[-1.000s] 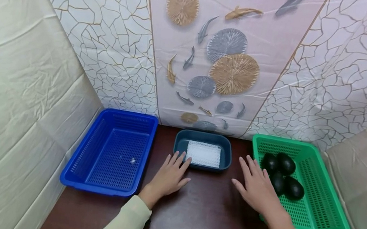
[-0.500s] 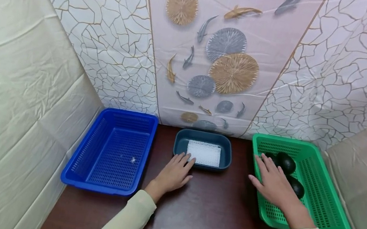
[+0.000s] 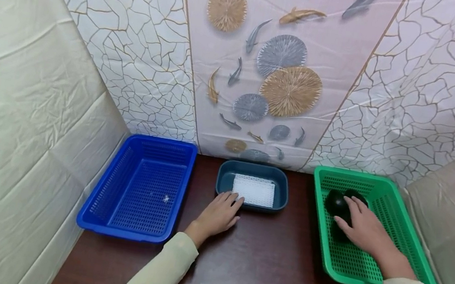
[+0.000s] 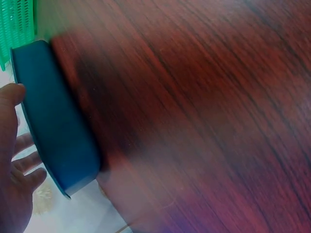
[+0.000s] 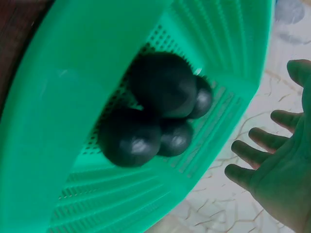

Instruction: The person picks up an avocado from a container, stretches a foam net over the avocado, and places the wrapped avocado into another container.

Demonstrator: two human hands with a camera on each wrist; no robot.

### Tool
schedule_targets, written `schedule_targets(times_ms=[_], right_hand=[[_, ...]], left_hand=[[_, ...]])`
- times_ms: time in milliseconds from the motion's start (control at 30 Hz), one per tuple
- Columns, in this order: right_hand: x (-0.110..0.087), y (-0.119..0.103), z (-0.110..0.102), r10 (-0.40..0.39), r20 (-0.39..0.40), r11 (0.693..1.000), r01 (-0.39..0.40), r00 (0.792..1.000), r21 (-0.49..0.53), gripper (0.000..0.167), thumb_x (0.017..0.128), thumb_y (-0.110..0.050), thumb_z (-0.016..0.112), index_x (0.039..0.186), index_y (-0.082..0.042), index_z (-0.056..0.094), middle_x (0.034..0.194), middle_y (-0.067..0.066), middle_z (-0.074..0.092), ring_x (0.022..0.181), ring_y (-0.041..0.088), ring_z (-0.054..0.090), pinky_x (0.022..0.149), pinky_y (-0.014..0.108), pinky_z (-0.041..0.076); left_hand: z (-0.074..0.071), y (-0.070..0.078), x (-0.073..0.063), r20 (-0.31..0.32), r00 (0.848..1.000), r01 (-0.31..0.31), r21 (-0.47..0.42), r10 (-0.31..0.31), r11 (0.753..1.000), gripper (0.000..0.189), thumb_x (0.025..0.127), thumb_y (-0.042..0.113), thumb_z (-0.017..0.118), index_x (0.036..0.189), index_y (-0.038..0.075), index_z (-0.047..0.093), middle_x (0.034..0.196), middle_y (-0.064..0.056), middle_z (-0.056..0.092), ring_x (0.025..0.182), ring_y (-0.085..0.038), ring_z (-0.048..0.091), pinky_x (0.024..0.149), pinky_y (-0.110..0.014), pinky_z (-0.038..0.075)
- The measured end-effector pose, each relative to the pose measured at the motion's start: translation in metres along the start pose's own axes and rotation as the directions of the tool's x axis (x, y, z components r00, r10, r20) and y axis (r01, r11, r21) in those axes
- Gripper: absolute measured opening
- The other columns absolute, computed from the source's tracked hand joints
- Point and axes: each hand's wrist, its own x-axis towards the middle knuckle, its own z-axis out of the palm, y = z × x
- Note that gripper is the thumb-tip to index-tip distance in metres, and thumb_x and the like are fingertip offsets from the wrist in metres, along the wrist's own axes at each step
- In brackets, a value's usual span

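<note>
My right hand point(image 3: 365, 227) reaches over the green basket point(image 3: 416, 248), its fingers spread above several glossy black, egg-shaped objects point(image 3: 336, 203). In the head view it hides part of them. The right wrist view shows that hand point(image 5: 277, 160) with extended fingers and nothing held, and the black objects point(image 5: 163, 85) bunched together inside the basket. My left hand point(image 3: 218, 213) is at the near left edge of a dark teal tray point(image 3: 279, 207), fingers over its rim. Inside lies a white foam net point(image 3: 253, 191). From the left wrist, the tray's outer wall point(image 4: 53, 111) shows beside the thumb.
A blue perforated basket point(image 3: 177, 207) stands at the left, with a small white scrap point(image 3: 166, 198) on its bottom. All three containers sit on a dark red wooden table point(image 3: 255, 261). Patterned cloth point(image 3: 250, 130) rises behind them, and pale cloth walls flank both sides.
My right hand has moved right, from beside the green basket's near-left rim to over the black objects. The left hand has shifted slightly right along the tray edge.
</note>
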Motion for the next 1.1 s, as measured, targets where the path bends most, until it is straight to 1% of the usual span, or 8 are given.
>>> schedule_targets(times_ms=[133,233,367,467,633,833,933,1100], right_hand=[[-0.001,0.019,-0.002,0.057,0.033,0.997,-0.058,0.998,0.041,0.087,0.106,-0.05,0.051,0.156,0.014,0.022,0.154,0.048,0.022,0.136,0.067,0.027,0.105,0.078,0.029],[0.0,0.033,-0.003,0.097,0.07,0.992,-0.102,0.993,0.073,0.088,0.107,-0.048,0.05,0.154,0.019,0.017,0.151,0.052,0.019,0.133,0.069,0.025,0.103,0.079,0.028],[0.0,0.048,-0.005,0.146,0.124,0.981,-0.16,0.981,0.107,0.09,0.108,-0.046,0.048,0.151,0.024,0.011,0.148,0.056,0.015,0.13,0.072,0.022,0.101,0.079,0.029],[0.0,0.058,-0.006,0.187,0.171,0.97,-0.209,0.967,0.126,0.095,0.108,-0.049,0.045,0.151,0.025,0.005,0.147,0.057,0.012,0.132,0.073,0.019,0.102,0.079,0.028],[0.002,0.07,-0.006,0.215,0.224,0.957,-0.25,0.951,0.145,0.101,0.107,-0.055,0.041,0.15,0.026,-0.002,0.147,0.058,0.007,0.134,0.073,0.014,0.105,0.079,0.025],[0.006,0.077,-0.008,0.21,0.273,0.952,-0.26,0.939,0.163,0.102,0.107,-0.055,0.043,0.148,0.029,0.001,0.146,0.059,0.008,0.132,0.074,0.017,0.105,0.079,0.027],[0.009,0.081,-0.007,0.217,0.321,0.941,-0.285,0.922,0.183,0.105,0.106,-0.057,0.042,0.147,0.03,-0.001,0.145,0.06,0.006,0.132,0.074,0.017,0.106,0.078,0.028],[0.01,0.086,-0.002,0.235,0.394,0.914,-0.34,0.889,0.221,0.105,0.107,-0.056,0.041,0.147,0.029,-0.007,0.146,0.059,0.0,0.134,0.075,0.011,0.108,0.078,0.025]], left_hand=[[0.003,0.0,0.002,-0.009,1.0,-0.006,0.015,0.006,1.0,0.06,0.101,0.041,0.065,0.15,0.01,0.049,0.146,-0.012,0.057,0.136,-0.03,0.054,0.114,-0.047,0.045],[0.004,0.001,0.004,-0.017,1.0,-0.007,0.026,0.007,1.0,0.058,0.101,0.04,0.065,0.149,0.01,0.051,0.144,-0.012,0.059,0.134,-0.029,0.055,0.113,-0.046,0.045],[0.004,0.001,0.006,-0.034,0.999,-0.009,0.027,0.01,1.0,0.055,0.1,0.036,0.065,0.146,0.009,0.054,0.138,-0.01,0.062,0.129,-0.028,0.058,0.113,-0.044,0.046],[0.005,0.0,0.007,-0.058,0.998,-0.014,0.043,0.017,0.999,0.052,0.1,0.034,0.067,0.143,0.009,0.056,0.133,-0.009,0.065,0.123,-0.026,0.061,0.111,-0.042,0.047],[0.008,0.0,0.008,-0.129,0.991,-0.023,0.077,0.033,0.997,0.047,0.098,0.033,0.069,0.137,0.009,0.061,0.123,-0.007,0.068,0.112,-0.024,0.064,0.105,-0.04,0.051],[0.009,-0.001,0.009,-0.193,0.981,-0.013,0.092,0.031,0.996,0.041,0.096,0.031,0.073,0.13,0.009,0.066,0.114,-0.006,0.068,0.103,-0.022,0.064,0.096,-0.037,0.054],[0.008,-0.001,0.009,-0.204,0.979,-0.004,0.088,0.022,0.996,0.035,0.097,0.027,0.071,0.128,0.01,0.068,0.112,-0.006,0.069,0.101,-0.022,0.064,0.091,-0.037,0.055],[0.008,-0.001,0.01,-0.217,0.976,-0.001,0.107,0.024,0.994,0.025,0.099,0.019,0.066,0.123,0.013,0.07,0.109,-0.005,0.067,0.097,-0.021,0.062,0.083,-0.036,0.055]])
